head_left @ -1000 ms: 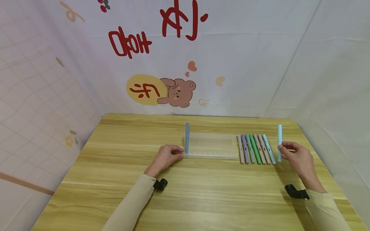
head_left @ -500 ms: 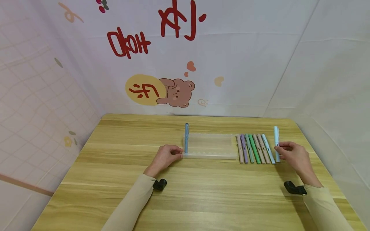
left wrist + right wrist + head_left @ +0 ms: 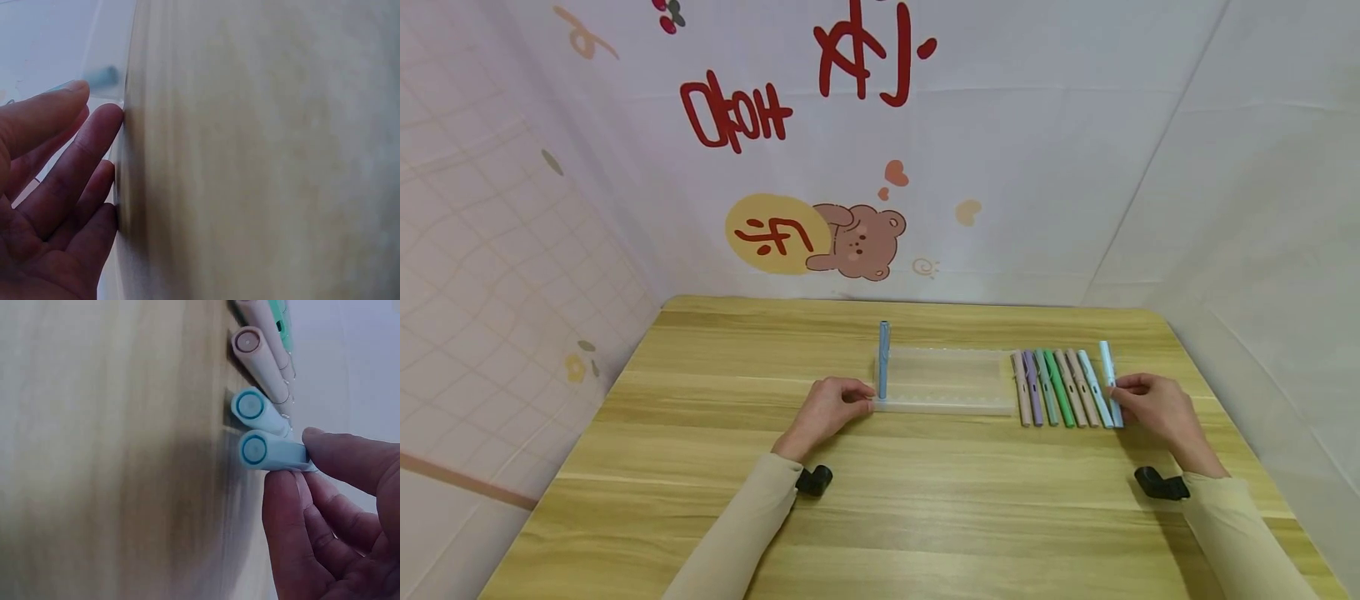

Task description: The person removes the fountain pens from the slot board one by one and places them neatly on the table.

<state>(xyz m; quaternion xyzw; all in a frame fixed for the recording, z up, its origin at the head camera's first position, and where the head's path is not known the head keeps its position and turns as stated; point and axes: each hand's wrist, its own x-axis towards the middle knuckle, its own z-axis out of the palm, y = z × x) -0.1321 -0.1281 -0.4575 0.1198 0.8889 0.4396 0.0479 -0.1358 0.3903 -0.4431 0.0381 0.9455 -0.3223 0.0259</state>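
My right hand [image 3: 1157, 408] pinches a light blue pen [image 3: 1107, 367] between thumb and fingers, just right of a row of pens. The pen's lower end is close to the table and its upper end tilts up. In the right wrist view this pen [image 3: 275, 452] lies beside another light blue pen [image 3: 257, 407]. My left hand [image 3: 831, 412] touches the left end of a clear plastic pen holder [image 3: 951, 407] with fairly straight fingers. A blue pen [image 3: 883, 362] stands upright at the holder's left end; through the clear plastic it looks blurred in the left wrist view.
Right of the holder, pens lie side by side: greyish-pink [image 3: 1022, 390], purple [image 3: 1034, 390], grey-green [image 3: 1047, 390], green [image 3: 1060, 390], more pinkish ones, and light blue [image 3: 1096, 390]. The wooden table [image 3: 880, 517] meets a printed cloth backdrop [image 3: 1037, 167] behind.
My right hand has moved left and down with the light blue pen, which now tilts beside the row. My left hand and the holder have stayed put.
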